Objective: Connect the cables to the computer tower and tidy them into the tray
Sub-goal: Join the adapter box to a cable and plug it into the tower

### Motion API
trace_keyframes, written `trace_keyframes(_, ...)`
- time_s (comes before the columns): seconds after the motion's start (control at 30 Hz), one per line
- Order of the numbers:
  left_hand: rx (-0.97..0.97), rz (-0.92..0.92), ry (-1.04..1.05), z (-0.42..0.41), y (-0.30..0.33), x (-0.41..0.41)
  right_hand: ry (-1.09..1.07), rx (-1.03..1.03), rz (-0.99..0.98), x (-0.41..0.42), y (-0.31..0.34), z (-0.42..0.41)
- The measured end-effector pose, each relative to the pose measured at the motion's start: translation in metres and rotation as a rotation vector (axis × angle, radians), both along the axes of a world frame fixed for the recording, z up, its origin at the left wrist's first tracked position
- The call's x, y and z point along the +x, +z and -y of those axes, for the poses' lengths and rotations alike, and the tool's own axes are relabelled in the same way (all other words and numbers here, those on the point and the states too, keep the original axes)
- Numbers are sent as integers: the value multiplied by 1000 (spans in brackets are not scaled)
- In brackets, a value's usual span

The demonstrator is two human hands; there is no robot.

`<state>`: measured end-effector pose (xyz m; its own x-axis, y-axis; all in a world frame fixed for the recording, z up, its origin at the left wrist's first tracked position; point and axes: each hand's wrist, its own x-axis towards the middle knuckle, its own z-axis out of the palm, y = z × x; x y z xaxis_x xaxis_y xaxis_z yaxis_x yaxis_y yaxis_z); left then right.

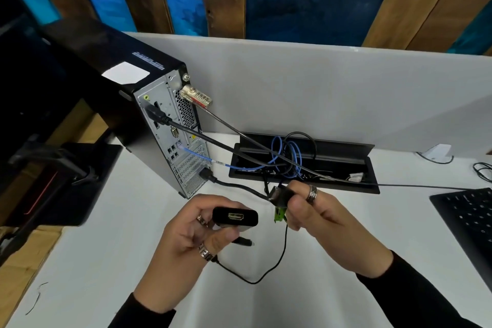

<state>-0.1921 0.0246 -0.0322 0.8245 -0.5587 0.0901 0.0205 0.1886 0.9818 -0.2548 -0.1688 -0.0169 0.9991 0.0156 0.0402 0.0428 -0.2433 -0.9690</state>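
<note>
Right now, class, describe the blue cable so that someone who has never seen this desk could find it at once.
Start at the black computer tower standing on the white desk, its rear panel facing you. Low on that panel, the blue cable is plugged in and runs right into the open black cable tray, where it coils in loops. It is the only blue cable; the others plugged into the tower are black.

Upright black tower [149,120], cables plugged in, trailing into open tray [370,186].
</note>
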Motion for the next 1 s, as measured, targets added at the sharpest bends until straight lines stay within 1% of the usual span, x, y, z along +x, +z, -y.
trace_keyframes(0.17, 32, -3, -18, -4, 1, 9, -8, -126, 7, 4, 5, 1)
trace_keyframes(0.23, 96, 13, -36, -7, 2, 14, -13, -195, 13, 4, 7, 2)
trace_keyframes(0.33, 247, 66, -40, -14, 0, 20, 20, -307, 45, 6, 12, -2)
trace_keyframes(0.43, 278, 135, -48, -17, -2, 25, 55, -401, 45, 8, 13, -6)
trace_keyframes(0.57, 344, 264, -55, -19, 0, 27, 82, -472, 31, 10, 14, -7)
trace_keyframes(0.7, 396, 337, -40, -18, 2, 30, 110, -517, 25, 12, 14, -7)
trace_keyframes(1.0, 497, 461, -98, -17, 5, 33, 120, -648, 16, 10, 12, -2)
